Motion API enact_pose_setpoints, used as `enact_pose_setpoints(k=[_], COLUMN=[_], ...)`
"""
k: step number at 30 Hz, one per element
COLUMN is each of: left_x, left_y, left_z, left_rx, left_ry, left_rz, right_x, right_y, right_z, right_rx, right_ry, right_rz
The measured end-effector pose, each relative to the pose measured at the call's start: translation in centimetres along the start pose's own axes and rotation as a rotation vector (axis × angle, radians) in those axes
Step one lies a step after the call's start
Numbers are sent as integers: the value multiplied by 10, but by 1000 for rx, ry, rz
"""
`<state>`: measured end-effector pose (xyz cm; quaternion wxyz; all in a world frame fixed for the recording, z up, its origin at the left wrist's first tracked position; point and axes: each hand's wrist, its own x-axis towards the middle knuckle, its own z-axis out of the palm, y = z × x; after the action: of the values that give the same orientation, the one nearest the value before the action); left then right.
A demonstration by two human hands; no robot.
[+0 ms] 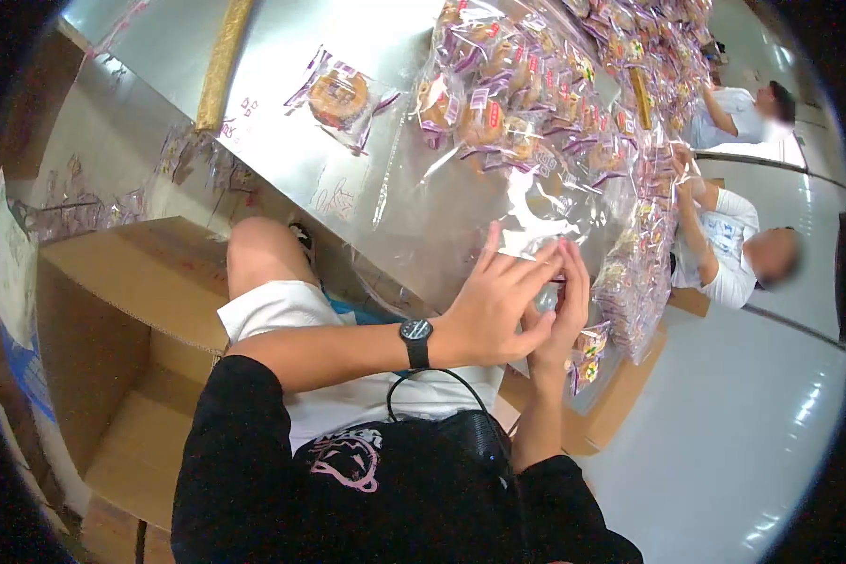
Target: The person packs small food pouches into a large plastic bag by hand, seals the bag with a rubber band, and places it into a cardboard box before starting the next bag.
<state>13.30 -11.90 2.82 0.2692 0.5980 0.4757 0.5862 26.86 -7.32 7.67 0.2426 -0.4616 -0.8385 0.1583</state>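
Note:
A large clear plastic bag (414, 202) lies on the metal table, with several rows of wrapped round pastries (484, 117) inside its far part. At the bag's near end my left hand (489, 305), with a black watch on its wrist, lies back up on the film, fingers bent toward my right hand. My right hand (566, 315) meets it there, fingers curled up from the side. The loose film appears to be gripped between the two hands; their fingertips partly hide it. One wrapped pastry (338, 97) lies alone on the table left of the bag.
A gold-coloured bar (224, 66) lies along the table (282, 28). More packed pastries (644, 254) are heaped along the right side. An open cardboard box (94, 320) stands at my left, with wrappers on the floor behind. Two people (724, 240) work across the table.

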Motion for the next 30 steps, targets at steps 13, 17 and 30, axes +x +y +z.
enact_pose_setpoints(k=[13, 17, 30], left_x=[0, -1, -1], left_y=[-6, -7, -19], left_z=[1, 6, 9], left_rx=[70, 113, 175], left_ry=[6, 11, -42], left_rz=[110, 166, 233], right_x=[57, 88, 91], right_y=[39, 37, 27], right_z=[56, 84, 119], right_rx=[583, 606, 481], right_ry=[302, 304, 395], right_rz=[373, 200, 46])
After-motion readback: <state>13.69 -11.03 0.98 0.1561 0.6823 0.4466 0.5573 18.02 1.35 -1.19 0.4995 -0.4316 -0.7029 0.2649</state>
